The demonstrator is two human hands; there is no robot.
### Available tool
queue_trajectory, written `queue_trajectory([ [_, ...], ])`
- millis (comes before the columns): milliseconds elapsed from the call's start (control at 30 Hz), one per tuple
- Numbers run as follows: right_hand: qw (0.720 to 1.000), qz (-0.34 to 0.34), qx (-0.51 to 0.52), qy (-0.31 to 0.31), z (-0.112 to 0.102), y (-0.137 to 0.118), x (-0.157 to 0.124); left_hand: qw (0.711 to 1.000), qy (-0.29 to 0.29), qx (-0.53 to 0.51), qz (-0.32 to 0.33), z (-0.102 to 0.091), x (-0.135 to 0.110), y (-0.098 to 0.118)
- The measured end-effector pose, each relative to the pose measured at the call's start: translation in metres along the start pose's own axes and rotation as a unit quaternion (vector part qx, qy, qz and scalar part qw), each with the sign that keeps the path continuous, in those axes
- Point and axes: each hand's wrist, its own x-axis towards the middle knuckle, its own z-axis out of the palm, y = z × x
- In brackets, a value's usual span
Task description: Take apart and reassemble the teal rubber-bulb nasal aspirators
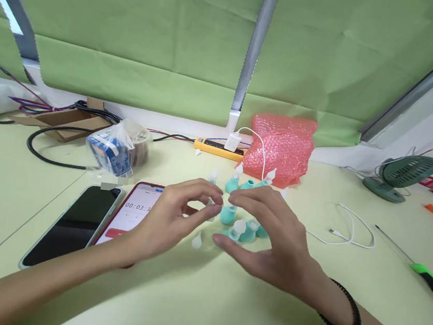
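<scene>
Fingertips on the left hand (173,217) nearly meet; can't tell if they hold anything. Right hand (282,238): thumb and fingers wide apart. Teal bulbs (228,216) sit on the table (184,305) between and beyond the hands, white tip (197,241) nearby. Two phones (72,224) left, screwdriver (419,268) far right.

Bulbs (228,216) sit mid-frame on the tabletop (200,306), phones (72,224) lower left, fan (409,171) and screwdriver (428,278) right, power strip (212,147) behind.
</scene>
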Motion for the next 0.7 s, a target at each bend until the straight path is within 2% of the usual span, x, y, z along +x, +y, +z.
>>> queue_trajectory([
  [33,1.000,-0.007,0.015,0.021,0.001,-0.003,-0.001,0.995,0.042,-0.092,-0.012,0.002,-0.004,0.009],
  [100,0.998,-0.015,0.051,0.046,0.004,-0.007,-0.002,0.972,0.085,-0.217,-0.035,0.008,-0.013,0.022],
  [200,0.990,-0.019,0.112,0.077,0.005,-0.012,-0.004,0.947,0.108,-0.297,-0.053,0.016,-0.021,0.033],
  [467,0.968,0.028,0.233,0.085,-0.002,-0.022,-0.007,0.927,0.115,-0.353,-0.054,0.019,-0.027,0.038],
  [700,0.956,0.049,0.275,0.094,-0.006,-0.026,-0.007,0.944,0.146,-0.293,-0.046,0.017,-0.033,0.042],
])
